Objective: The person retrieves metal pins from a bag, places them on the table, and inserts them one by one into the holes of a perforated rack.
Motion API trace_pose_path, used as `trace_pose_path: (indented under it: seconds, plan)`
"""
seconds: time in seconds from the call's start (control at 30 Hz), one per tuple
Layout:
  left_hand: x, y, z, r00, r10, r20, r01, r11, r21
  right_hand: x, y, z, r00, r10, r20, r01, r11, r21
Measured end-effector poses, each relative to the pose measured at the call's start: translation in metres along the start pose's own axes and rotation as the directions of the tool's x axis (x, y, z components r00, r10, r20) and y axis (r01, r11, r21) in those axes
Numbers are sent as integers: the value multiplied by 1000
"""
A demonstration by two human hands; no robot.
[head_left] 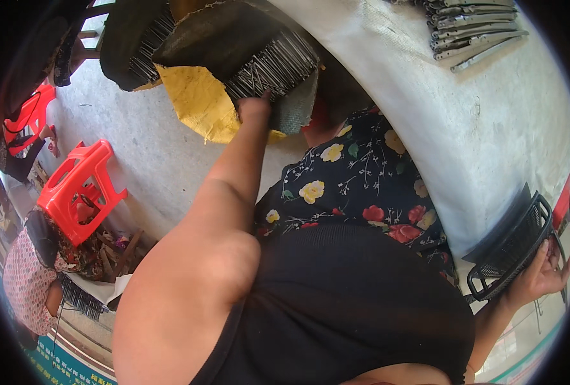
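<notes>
My left hand (pixel 254 110) reaches forward into a sack (pixel 198 102) with a yellow inside and a dark outer side. It touches the near end of a pile of thin grey metal rods (pixel 275 67) there. The thumb shows against the rods; the other fingers are mostly hidden, so their grip is unclear. Far to the right, my right hand (pixel 534 279) is beside a black plastic basket (pixel 512 253) with slotted sides. Its fingers are spread at the basket's outer rim, and nothing is plainly held in them.
A pale worktable (pixel 426 122) curves along my right side, with a stack of flat metal strips (pixel 474 29) at its far end. Another bundle of rods (pixel 153 42) lies left of the sack. Red plastic stools (pixel 80 189) and a seated person (pixel 32 276) are at left.
</notes>
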State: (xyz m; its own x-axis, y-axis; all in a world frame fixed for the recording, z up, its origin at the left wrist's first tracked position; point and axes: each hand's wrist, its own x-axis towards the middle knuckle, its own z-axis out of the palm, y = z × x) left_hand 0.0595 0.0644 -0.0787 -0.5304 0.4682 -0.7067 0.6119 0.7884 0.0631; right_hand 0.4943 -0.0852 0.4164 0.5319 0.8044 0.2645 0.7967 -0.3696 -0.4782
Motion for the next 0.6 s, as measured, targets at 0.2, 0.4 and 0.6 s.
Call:
trace_pose_path:
  seconds: [0.2, 0.4, 0.6]
  plan:
    - [-26, 37, 15, 964, -266, -1, 262, 950, -168, -1, 3, -1, 995, -81, -52, 80, 997, -23]
    - [-9, 66, 36, 901, -433, -22, 405, 860, -311, -6, -28, 23, 994, -91, -55, 87, 994, -73]
    - [9, 126, 7, 684, -715, 144, 730, 671, -130, -8, -24, 10, 990, 67, 126, -59, 996, -66]
